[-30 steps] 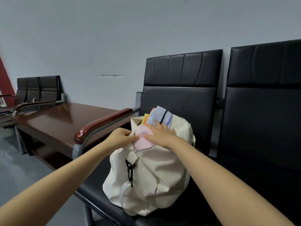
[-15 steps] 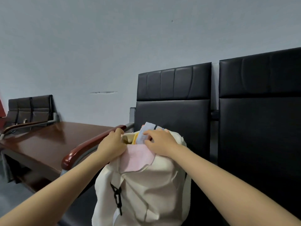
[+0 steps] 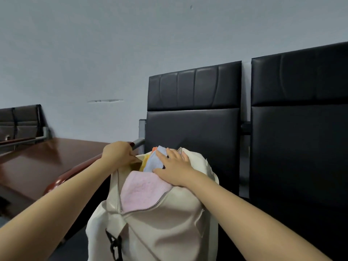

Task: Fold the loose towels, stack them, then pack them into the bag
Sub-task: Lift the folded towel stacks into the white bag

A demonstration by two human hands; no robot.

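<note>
Both my hands are at the mouth of the cream bag point(image 3: 156, 228), which stands upright on a black chair point(image 3: 194, 117). My left hand point(image 3: 117, 153) is curled shut, pinching the bag's left rim and drawing it outward beside the wooden armrest point(image 3: 75, 172). My right hand point(image 3: 173, 167) lies flat with fingers spread, pressing down on the towels in the opening. A blue towel point(image 3: 153, 161) sits under my fingers, with a yellow towel point(image 3: 145, 159) edge just left of it and a bit of orange behind. A pink towel point(image 3: 143, 191) fills the unzipped front, between the zipper point(image 3: 150, 206) teeth. A brown surface point(image 3: 41, 157) stands to the left.
</note>
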